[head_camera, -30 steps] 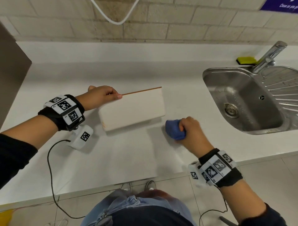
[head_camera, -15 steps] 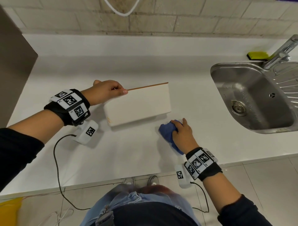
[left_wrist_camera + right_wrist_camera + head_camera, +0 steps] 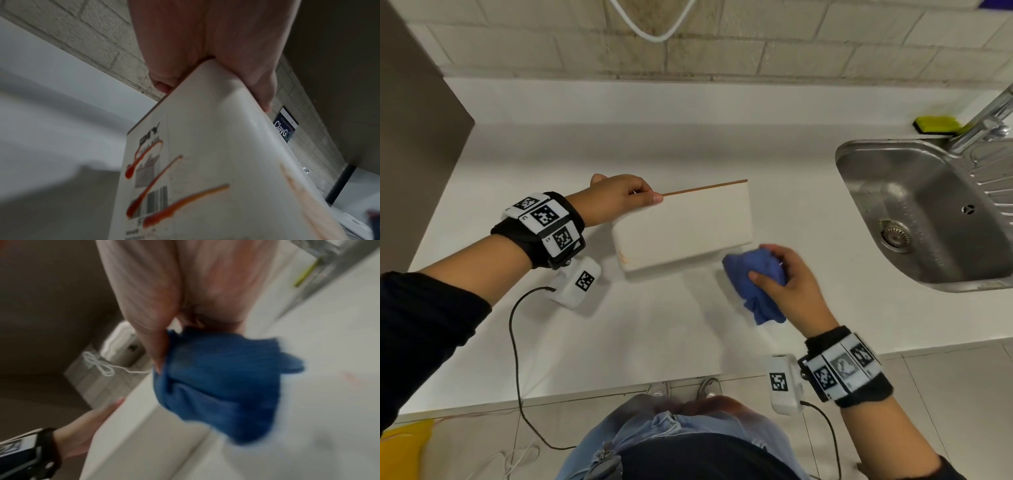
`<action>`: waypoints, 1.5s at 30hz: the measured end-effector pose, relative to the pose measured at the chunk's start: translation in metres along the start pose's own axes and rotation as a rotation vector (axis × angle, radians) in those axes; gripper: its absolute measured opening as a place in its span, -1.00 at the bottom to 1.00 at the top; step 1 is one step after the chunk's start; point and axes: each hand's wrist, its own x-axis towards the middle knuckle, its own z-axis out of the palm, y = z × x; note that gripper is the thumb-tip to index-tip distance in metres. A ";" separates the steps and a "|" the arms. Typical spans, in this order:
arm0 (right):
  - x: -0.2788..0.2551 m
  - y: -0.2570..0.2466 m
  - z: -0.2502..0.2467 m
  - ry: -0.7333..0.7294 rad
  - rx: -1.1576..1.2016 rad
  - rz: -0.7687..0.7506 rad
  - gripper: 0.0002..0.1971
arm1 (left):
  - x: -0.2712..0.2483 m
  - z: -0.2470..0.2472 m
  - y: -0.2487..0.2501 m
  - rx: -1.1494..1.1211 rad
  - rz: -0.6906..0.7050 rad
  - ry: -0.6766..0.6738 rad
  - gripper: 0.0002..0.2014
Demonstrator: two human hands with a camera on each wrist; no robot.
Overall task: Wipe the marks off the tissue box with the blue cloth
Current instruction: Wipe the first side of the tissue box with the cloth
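1. The left hand (image 3: 616, 198) is gripping the left end of the tissue box (image 3: 685, 228), with its fingers curling over the top edge and the thumb (image 3: 261, 91) lying along the near face.
2. The tissue box is standing tilted on the middle of the white countertop (image 3: 654, 335), well back from the front edge, with a thin brown strip showing along its top edge.
3. Red-orange streaks (image 3: 156, 183) are running across the box's left end panel, over its printed label and barcode, and a fainter smear (image 3: 296, 183) is showing near the box's edge.
4. The right hand (image 3: 787, 287) is clutching the bunched blue cloth (image 3: 756, 284), thumb and fingers closing around it, with a tail of fabric hanging down toward the front edge of the countertop.
5. The cloth is sitting just beside the box's lower right corner; whether it is touching the box I cannot tell, as the right wrist view is blurred.
6. A steel sink (image 3: 914, 219) is occupying the right end of the countertop, with the tap (image 3: 986, 123) rising at its back corner and a yellow-green sponge (image 3: 936, 124) lying beside the tap.
7. A white cable (image 3: 654, 24) is hanging in a loop on the brick wall (image 3: 791, 51) behind the countertop.
8. A dark panel (image 3: 417, 137) is bordering the countertop's left end.
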 end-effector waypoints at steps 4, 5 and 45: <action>0.015 -0.038 0.009 0.338 0.209 -0.307 -0.52 | 0.002 -0.002 -0.001 -0.009 -0.006 -0.020 -0.48; 0.024 -0.039 0.018 0.403 0.217 -0.328 -0.51 | 0.002 -0.002 -0.001 -0.017 -0.010 -0.024 -0.48; 0.065 -0.025 0.083 -0.379 -0.280 -0.820 -0.72 | 0.007 -0.014 -0.001 0.007 0.049 -0.133 -0.40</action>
